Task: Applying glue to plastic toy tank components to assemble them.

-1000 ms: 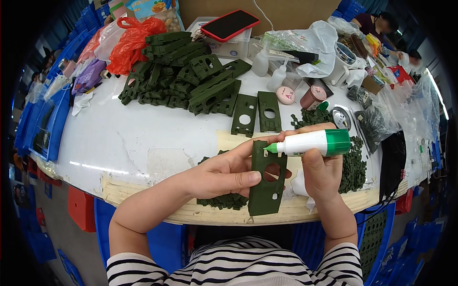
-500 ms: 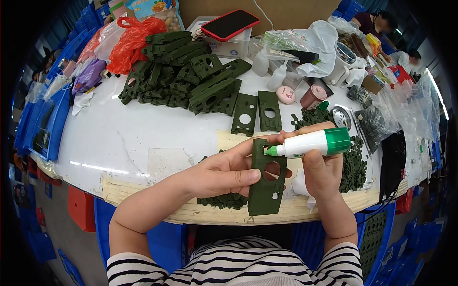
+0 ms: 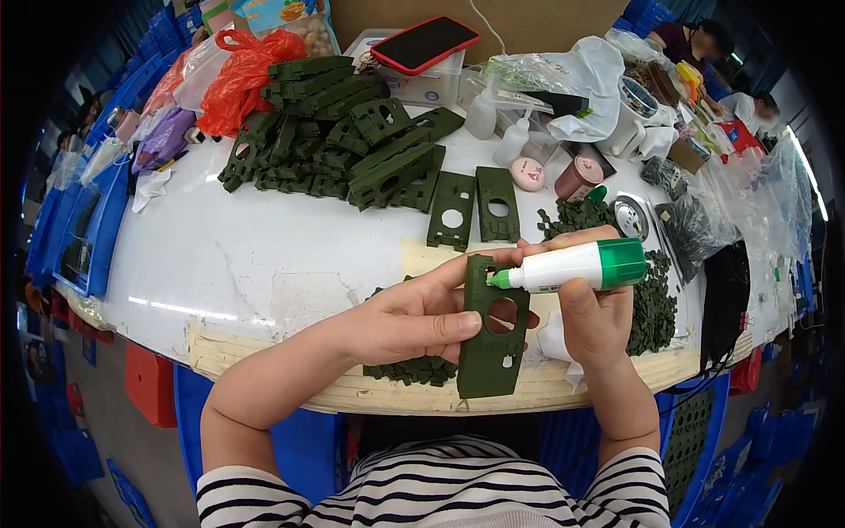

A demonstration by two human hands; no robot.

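Note:
Upright over the table's front edge is a dark green plastic model hull plate (image 3: 486, 363) with a large round hole. My left hand (image 3: 414, 324) grips it from the left, thumb on its face and fingers behind. In my right hand (image 3: 600, 321) is a white glue bottle (image 3: 563, 268) with a green base, held sideways. Its green nozzle tip meets the upper part of the plate, by a small opening. Two similar plates, one left (image 3: 451, 209) and one right (image 3: 498, 205), lie just beyond my hands.
A heap of green plates (image 3: 330, 132) fills the back middle. Small green parts lie in piles to the right (image 3: 651, 304) and under my left hand (image 3: 414, 371). Farther back are a red-cased phone (image 3: 425, 46), squeeze bottles (image 3: 512, 141) and a pink jar (image 3: 578, 179).
The glue bottle has tilted very slightly, its green base a touch lower. Both hands and the plate stay in nearly the same place.

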